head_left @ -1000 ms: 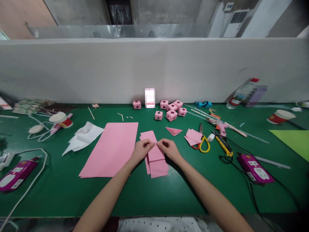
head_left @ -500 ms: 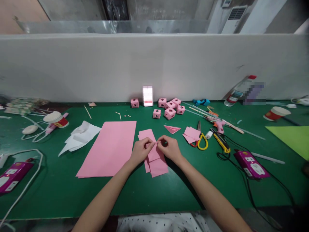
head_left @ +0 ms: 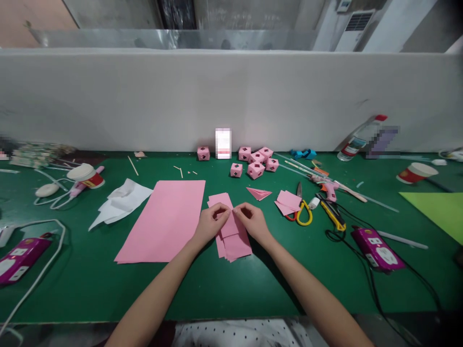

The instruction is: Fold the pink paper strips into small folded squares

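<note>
My left hand [head_left: 209, 224] and my right hand [head_left: 255, 225] are both closed in a pinch, thumbs against forefingers, their tips almost meeting. Between them is a small piece of pink paper [head_left: 232, 219], whose outline blends with the paper beneath. Under the hands lies a loose pile of pink paper rectangles [head_left: 238, 246], overlapping unevenly. A stack of large pink paper sheets [head_left: 162, 221] is left of my left hand. Beyond my right hand are a folded pink paper piece [head_left: 258, 193] and several small pink squares [head_left: 287, 201] partly over the scissors [head_left: 305, 214].
Several pink paper cubes [head_left: 256, 169] stand near the white partition [head_left: 144, 101], beside an upright blurred rectangle. At right are a pink glue gun [head_left: 330, 189], a cutter [head_left: 333, 215], a purple power strip [head_left: 378, 249] and cables. Crumpled white paper [head_left: 123, 200] and a paper cup [head_left: 87, 176] lie left.
My fingertips have drawn slightly closer together, and the right hand's fingers lie flatter over the pinch. The view has shifted a little; the other things stay in place.
</note>
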The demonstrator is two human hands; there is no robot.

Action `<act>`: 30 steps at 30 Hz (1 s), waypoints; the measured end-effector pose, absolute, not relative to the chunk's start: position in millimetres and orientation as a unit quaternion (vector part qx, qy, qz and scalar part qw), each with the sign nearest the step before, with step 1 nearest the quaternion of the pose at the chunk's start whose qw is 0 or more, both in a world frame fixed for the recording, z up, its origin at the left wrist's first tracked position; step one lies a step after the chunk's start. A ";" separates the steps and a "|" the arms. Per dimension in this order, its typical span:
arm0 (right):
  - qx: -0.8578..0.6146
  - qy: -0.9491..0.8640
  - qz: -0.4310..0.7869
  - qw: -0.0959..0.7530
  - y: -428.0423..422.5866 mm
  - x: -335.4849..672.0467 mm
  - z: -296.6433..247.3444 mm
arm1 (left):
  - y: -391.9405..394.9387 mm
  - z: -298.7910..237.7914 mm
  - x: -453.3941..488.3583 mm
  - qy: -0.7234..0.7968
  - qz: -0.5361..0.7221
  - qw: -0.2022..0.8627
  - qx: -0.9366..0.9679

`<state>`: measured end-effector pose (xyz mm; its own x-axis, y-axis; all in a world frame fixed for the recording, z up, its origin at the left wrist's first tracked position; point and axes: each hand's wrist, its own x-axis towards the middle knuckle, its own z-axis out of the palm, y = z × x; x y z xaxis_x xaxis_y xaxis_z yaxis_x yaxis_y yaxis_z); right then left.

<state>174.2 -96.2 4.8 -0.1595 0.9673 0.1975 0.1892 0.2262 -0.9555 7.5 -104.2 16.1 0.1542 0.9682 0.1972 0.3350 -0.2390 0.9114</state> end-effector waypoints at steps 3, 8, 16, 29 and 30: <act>-0.463 -0.664 0.384 0.443 -102.0 172.3 7.2 | -104.7 17.0 8.2 0.489 0.414 0.371 0.672; -0.443 -0.710 0.351 0.421 -105.8 172.5 11.9 | -105.5 16.0 8.1 0.530 0.388 0.342 0.671; -0.508 -0.614 0.321 0.512 -88.1 198.6 12.9 | -97.6 10.1 -4.3 0.560 0.397 0.325 0.650; -0.492 -0.486 0.454 0.562 -88.7 192.3 3.9 | -103.2 9.3 7.9 0.435 0.317 0.504 0.676; -0.494 -0.479 0.468 0.554 -88.8 192.4 3.8 | -102.7 8.6 7.2 0.438 0.314 0.507 0.673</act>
<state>192.4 -88.8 3.8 0.1032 0.9923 0.0681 -0.0462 0.0732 -0.9962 7.2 -102.7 8.6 0.4185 0.9079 -0.0222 0.2719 -0.1019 0.9569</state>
